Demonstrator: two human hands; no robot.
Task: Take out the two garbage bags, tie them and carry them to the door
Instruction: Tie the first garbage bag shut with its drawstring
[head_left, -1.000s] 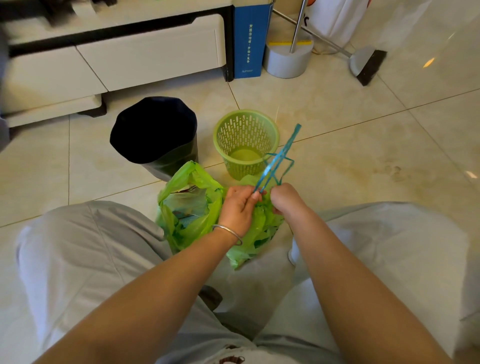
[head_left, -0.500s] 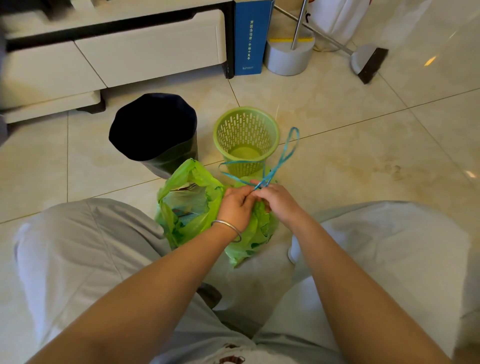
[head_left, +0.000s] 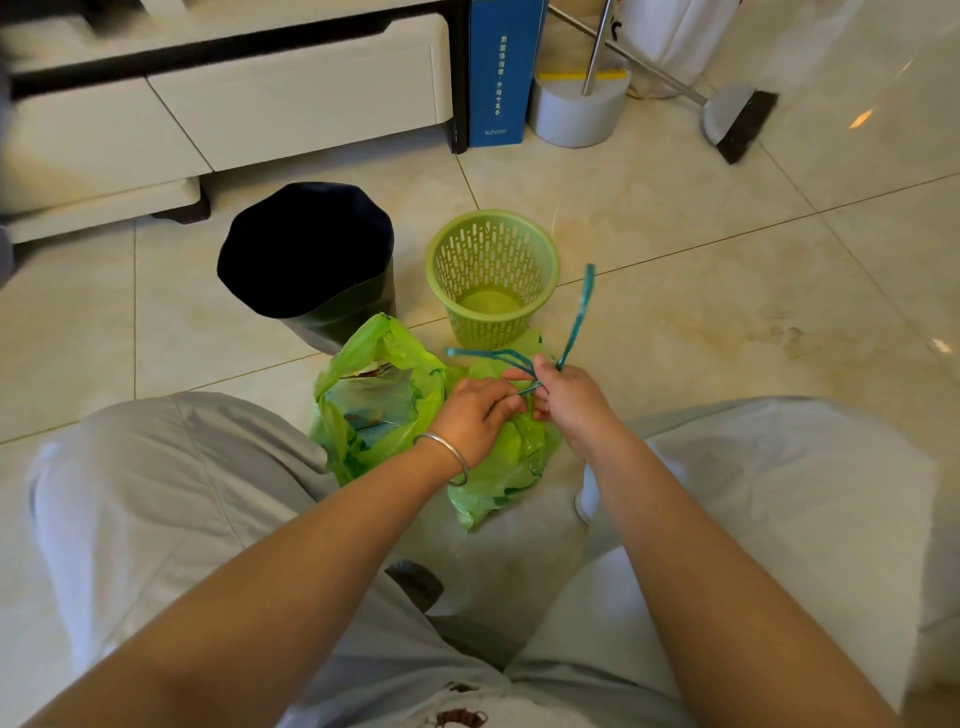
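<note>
— While both hands pinch the blue drawstring (head_left: 571, 332), where's the green bag (head_left: 384, 410)?
— Mid-frame, out of its basket (head_left: 493, 280), half tied. Black bag (head_left: 306, 249) remains binned.

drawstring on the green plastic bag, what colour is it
Teal blue drawstring, clearest in the head view.

A home living room: glossy tiled floor (head_left: 727, 322), low white cabinet (head_left: 291, 98), broom (head_left: 737, 122), wastebaskets.
</note>
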